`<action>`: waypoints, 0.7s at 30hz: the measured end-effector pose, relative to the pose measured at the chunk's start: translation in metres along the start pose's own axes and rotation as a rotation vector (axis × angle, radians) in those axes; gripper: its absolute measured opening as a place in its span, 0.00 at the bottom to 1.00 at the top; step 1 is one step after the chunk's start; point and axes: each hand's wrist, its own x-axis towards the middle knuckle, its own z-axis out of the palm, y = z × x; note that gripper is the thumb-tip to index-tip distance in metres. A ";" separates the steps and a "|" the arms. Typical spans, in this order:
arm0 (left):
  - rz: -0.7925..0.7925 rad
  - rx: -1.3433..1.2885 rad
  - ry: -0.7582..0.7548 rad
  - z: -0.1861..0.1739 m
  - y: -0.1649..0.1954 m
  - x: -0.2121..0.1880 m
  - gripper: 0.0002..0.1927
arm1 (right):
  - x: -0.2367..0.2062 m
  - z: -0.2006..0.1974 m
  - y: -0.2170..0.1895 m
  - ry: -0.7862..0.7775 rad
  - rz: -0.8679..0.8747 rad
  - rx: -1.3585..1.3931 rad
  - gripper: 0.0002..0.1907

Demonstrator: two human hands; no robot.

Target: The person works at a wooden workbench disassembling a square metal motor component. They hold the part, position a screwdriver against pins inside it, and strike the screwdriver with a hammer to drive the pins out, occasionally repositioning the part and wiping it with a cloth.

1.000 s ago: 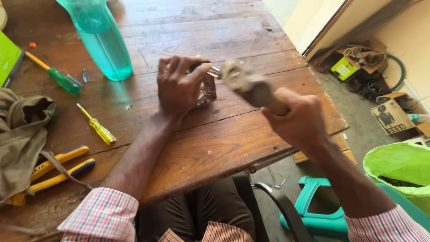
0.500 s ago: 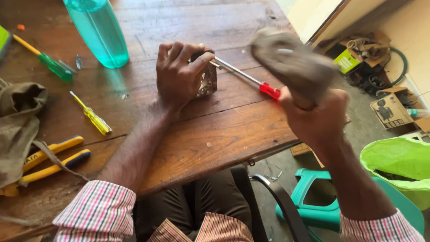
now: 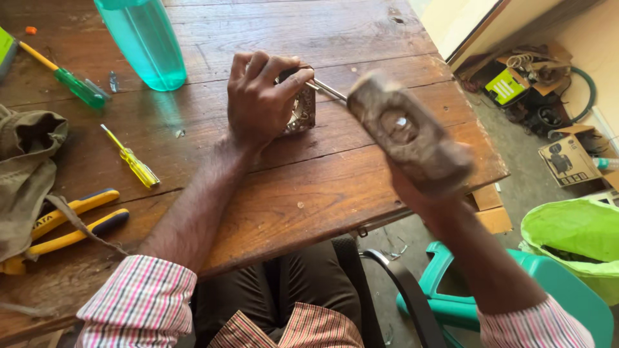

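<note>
Head view, looking down on a worn wooden surface (image 3: pixel 335 187). Left hand (image 3: pixel 261 96) resting near the middle of the surface, fingers (image 3: pixel 293 80) curled around a small metal part (image 3: pixel 302 109) and pinching a thin metal rod (image 3: pixel 327 90) against its top. Rod slanting away to the right, far end hidden behind the hammer. Right hand (image 3: pixel 419 193) raised above the right edge of the surface, mostly hidden; fingers clenched on a heavy, worn hammer (image 3: pixel 406 132), head blurred and tilted, held just right of the metal part. To the left, well apart from the hands: a teal plastic bottle (image 3: pixel 145 42) standing upright near the far edge, a green-handled screwdriver (image 3: pixel 74 84) beside it, a small yellow screwdriver (image 3: pixel 132 158) nearer, yellow-handled pliers (image 3: pixel 71 222) and an olive cloth bag (image 3: pixel 26 174) at the left edge. Below the surface on the right, a teal plastic stool (image 3: pixel 464 309) and a lime green bag (image 3: pixel 574 238) on the floor.
</note>
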 end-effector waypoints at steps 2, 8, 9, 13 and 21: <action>0.015 0.006 0.011 0.007 -0.004 -0.001 0.08 | 0.010 -0.002 -0.002 -0.075 0.108 0.007 0.11; -0.030 0.025 0.029 0.020 -0.011 -0.001 0.06 | 0.018 -0.021 -0.003 -0.114 0.475 0.195 0.08; -0.019 0.023 0.033 0.019 -0.011 -0.003 0.06 | 0.015 -0.021 -0.004 -0.024 0.439 0.274 0.09; 0.012 0.034 -0.008 0.013 -0.009 -0.008 0.07 | 0.003 -0.001 -0.002 0.079 0.314 0.324 0.12; -0.110 -0.066 -0.055 0.012 -0.022 0.000 0.11 | -0.016 -0.012 0.009 -0.182 0.657 0.278 0.10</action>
